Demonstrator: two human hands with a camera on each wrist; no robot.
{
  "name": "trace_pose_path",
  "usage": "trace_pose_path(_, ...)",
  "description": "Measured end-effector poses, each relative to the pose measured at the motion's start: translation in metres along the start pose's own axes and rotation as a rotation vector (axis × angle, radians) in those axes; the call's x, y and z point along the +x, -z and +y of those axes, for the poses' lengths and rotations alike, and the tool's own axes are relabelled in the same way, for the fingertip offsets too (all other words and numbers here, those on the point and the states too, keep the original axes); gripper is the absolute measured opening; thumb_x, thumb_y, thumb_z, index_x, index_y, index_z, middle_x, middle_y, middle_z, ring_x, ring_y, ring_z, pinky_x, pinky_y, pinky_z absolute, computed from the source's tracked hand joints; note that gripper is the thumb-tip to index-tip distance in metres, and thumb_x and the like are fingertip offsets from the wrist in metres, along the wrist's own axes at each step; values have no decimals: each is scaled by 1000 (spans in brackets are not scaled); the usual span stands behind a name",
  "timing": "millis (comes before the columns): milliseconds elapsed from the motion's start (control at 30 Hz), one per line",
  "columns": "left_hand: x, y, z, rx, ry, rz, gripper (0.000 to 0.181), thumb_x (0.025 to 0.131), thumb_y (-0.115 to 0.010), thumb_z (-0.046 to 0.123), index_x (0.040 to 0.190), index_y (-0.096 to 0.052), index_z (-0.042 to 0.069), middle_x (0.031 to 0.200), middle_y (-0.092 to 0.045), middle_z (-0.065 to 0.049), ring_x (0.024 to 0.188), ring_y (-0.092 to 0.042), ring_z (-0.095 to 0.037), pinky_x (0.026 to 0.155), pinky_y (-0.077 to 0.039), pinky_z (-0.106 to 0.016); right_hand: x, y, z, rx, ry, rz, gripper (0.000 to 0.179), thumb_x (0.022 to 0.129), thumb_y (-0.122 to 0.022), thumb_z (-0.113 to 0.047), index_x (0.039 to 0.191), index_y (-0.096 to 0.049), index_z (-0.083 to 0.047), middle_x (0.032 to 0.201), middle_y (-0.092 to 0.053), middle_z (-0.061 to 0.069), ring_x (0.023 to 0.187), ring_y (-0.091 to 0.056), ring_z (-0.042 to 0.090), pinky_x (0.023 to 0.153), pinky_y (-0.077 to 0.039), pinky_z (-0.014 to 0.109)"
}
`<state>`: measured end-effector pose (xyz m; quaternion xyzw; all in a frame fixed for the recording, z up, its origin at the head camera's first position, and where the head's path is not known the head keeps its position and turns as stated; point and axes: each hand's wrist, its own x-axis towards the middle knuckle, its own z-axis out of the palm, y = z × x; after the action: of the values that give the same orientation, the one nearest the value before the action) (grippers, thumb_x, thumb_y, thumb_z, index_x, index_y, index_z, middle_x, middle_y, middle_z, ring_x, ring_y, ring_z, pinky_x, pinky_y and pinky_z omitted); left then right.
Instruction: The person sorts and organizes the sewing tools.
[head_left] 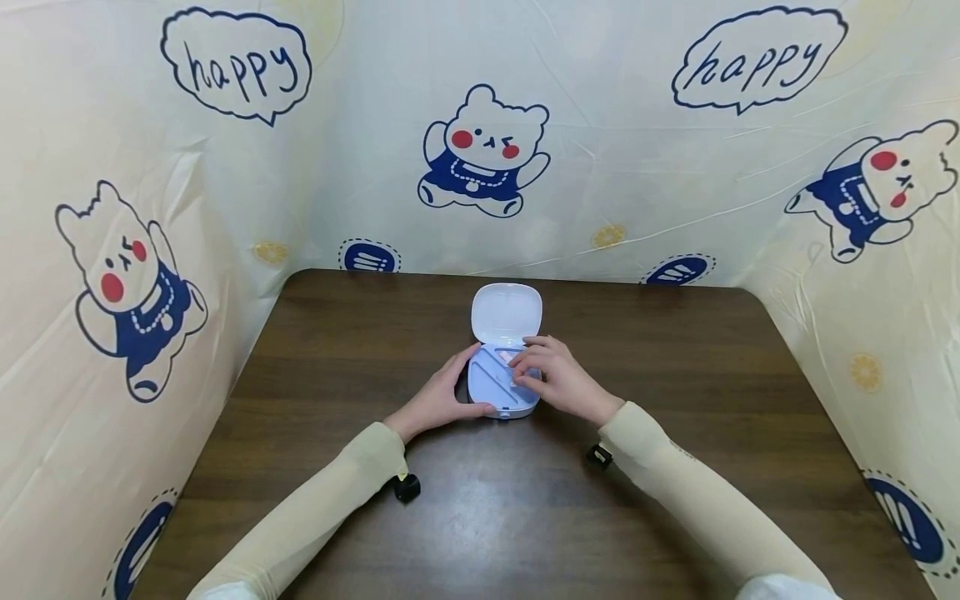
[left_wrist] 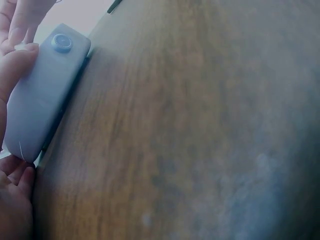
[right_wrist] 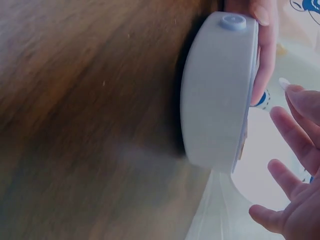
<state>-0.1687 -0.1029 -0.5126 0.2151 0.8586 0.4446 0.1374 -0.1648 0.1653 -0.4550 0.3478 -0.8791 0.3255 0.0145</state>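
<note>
A light blue pill box (head_left: 491, 383) sits on the table, its whitish lid (head_left: 506, 312) swung up at the back. Slanting dividers cross its inside. My left hand (head_left: 441, 402) holds the box from the left, thumb along the front edge by the round button (left_wrist: 62, 43). Over the right half of the box hovers my right hand (head_left: 564, 382). Its thumb and index finger pinch a small white pill (right_wrist: 284, 83), and the other fingers are spread. Part of the compartments is hidden beneath that hand.
The dark wooden table (head_left: 337, 350) has a back edge behind the lid. Around it hangs a pale cloth (head_left: 600, 67) printed with cartoon bears and the word "happy". A black wrist camera (head_left: 407, 487) is strapped under the left sleeve, another (head_left: 600, 456) under the right.
</note>
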Motion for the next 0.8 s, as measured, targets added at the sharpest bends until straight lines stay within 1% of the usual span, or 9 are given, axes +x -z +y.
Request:
trace_pose_path(133,1,0,-1,4,-11,2,110,82,-86,54,167,-21,27,169,-28,-10,153,-32,-30,122,-28,-56,5,-6,-2,-20,53,9,1,95,-78,-12,94,-78,-12,117,-75,6,137,-49,41,116,-28,65)
trace_pose_path(267,2,0,-2,10,-21,7,110,82,-86,53,167,-21,26,168,-29,-10,152,-33,-30,122,-29,-55,9,-13,-6,-51,86,6,6,93,-79,-9,91,-76,-14,115,-75,5,136,-50,40,116,-29,63)
trace_pose_path(500,3,-1,-4,10,-19,9,110,82,-87,51,167,-21,26,167,-30,-11,151,-35,-30,122,-29,-55,14,-25,-9,-94,95,-45,5,97,-75,-13,92,-77,-13,114,-75,4,137,-49,40,118,-27,61)
trace_pose_path(667,2,-2,-5,9,-21,12,110,81,-87,52,167,-22,25,168,-30,-11,151,-35,-31,122,-30,-55,15,-30,-11,-131,108,-21,4,93,-79,-11,90,-77,-14,113,-74,3,138,-48,41,117,-28,64)
trace_pose_path(800,2,-1,-5,16,-25,14,110,82,-87,51,167,-22,25,168,-29,-12,151,-35,-32,121,-30,-56,16,-33,-12,-162,116,0,5,92,-80,-13,89,-77,-13,117,-72,6,139,-46,42,117,-28,63)
